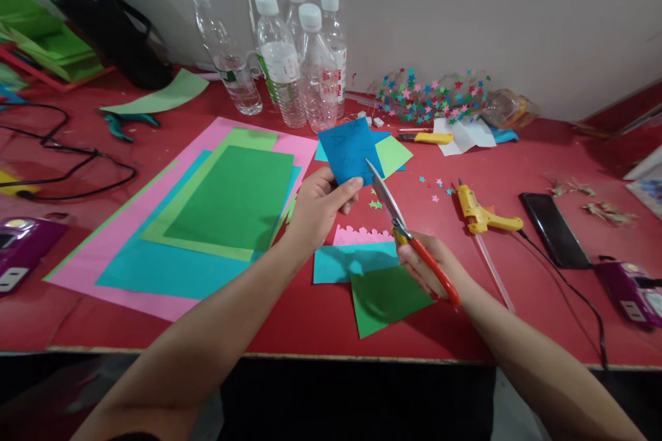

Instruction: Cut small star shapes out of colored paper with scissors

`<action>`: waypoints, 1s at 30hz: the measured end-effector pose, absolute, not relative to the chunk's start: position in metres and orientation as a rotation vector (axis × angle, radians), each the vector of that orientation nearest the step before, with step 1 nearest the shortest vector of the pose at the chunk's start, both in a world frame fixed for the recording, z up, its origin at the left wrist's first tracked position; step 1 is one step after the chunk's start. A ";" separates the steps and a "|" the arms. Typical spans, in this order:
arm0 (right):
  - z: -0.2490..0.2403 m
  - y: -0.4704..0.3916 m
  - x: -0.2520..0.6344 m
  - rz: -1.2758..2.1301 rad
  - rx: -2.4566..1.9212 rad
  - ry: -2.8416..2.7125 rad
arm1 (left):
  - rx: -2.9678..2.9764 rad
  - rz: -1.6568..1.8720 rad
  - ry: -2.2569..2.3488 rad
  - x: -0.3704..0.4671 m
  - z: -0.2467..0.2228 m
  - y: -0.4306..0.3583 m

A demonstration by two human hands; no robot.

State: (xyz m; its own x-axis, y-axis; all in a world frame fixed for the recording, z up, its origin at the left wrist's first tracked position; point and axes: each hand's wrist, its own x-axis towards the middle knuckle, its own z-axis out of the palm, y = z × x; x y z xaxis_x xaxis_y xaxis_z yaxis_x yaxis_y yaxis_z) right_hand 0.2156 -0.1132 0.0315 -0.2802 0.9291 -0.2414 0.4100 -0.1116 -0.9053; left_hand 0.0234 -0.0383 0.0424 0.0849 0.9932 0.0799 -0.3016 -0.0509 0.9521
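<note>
Left hand (pixel 327 205): mine, thumb and fingers pinched on the lower edge of the card.
Right hand (pixel 427 260): mine, fingers wrapped round the handles of the scissors (pixel 409 233).
Card (pixel 352 148): one, blue, above my left fingertips, faintly marked, blades across its right side; no cut discernible, so seemingly left to do.
Strip (pixel 362 236): pink, between my hands, top edge notched, apparently cut from.
Stars (pixel 375 204): green, loose, just beside my left fingers, apparently done.
</note>
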 end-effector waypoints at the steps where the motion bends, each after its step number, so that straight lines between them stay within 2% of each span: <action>1: 0.032 -0.113 0.216 1.391 -1.473 -1.669 | 1.072 1.314 0.876 0.023 0.043 -0.038; 9: 0.033 -0.109 0.216 1.487 -1.451 -1.630 | 0.947 1.346 0.844 0.016 0.047 -0.030; 14: 0.030 -0.109 0.214 1.458 -1.454 -1.635 | 0.900 1.159 0.774 0.019 0.043 -0.031; 18: 0.028 -0.110 0.215 1.463 -1.457 -1.624 | 0.890 1.243 0.800 0.019 0.043 -0.030; 30: 0.025 -0.105 0.223 1.495 -1.375 -1.768 | 1.303 1.339 0.985 0.012 0.058 -0.034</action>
State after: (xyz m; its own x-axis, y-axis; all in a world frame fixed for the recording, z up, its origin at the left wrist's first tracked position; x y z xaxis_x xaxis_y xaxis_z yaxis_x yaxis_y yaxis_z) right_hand 0.2234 -0.1053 0.0252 -0.4054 0.8781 -0.2541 0.3967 -0.0814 -0.9143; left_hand 0.0124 -0.0339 0.0580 0.0615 0.9792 0.1931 -0.1073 -0.1859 0.9767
